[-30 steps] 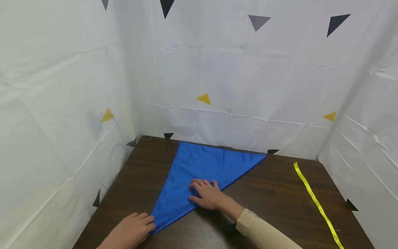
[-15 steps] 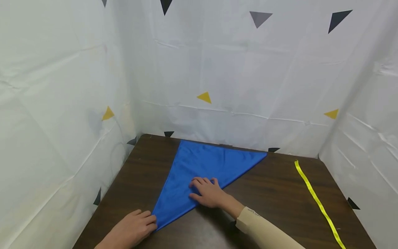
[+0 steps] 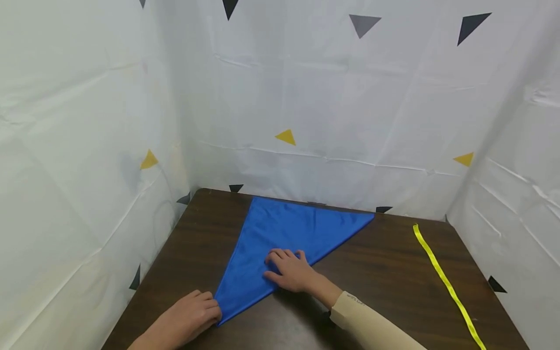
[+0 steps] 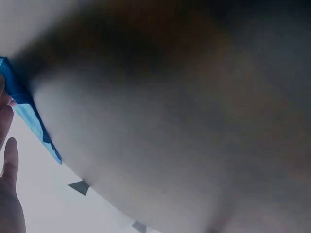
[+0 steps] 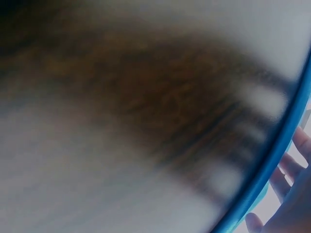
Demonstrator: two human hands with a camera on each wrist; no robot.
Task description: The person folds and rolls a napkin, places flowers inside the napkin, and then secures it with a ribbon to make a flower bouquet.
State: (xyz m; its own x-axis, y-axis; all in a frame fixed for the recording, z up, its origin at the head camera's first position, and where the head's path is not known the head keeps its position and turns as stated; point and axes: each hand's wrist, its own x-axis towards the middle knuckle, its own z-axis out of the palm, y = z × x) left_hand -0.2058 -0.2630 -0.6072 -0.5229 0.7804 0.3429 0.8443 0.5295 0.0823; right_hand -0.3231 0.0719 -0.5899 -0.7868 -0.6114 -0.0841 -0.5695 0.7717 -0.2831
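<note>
A glossy blue cloth point(image 3: 280, 228), shaped like a triangle, lies on the dark wood table. My left hand point(image 3: 188, 316) rests at its near left corner, with bent fingers touching the edge. In the left wrist view, the thumb point(image 4: 10, 162) stands apart from the other fingers beside the blue cloth point(image 4: 31, 119). My right hand point(image 3: 290, 272) lies with spread fingers on the cloth near the middle of its long slanting edge. The right wrist view shows the cloth's rounded edge point(image 5: 272, 167) in front of the spread right hand point(image 5: 294, 194).
To the right, a narrow yellow ribbon point(image 3: 446, 282) runs lengthwise along the brown table point(image 3: 372, 291). White sheeting point(image 3: 332, 107) printed with grey, black and yellow triangles encloses the table at the back and both sides.
The left hand has shifted slightly at the cloth's corner, with its fingers drawn a little closer together. The right hand stays on the cloth, and the view has tilted slightly.
</note>
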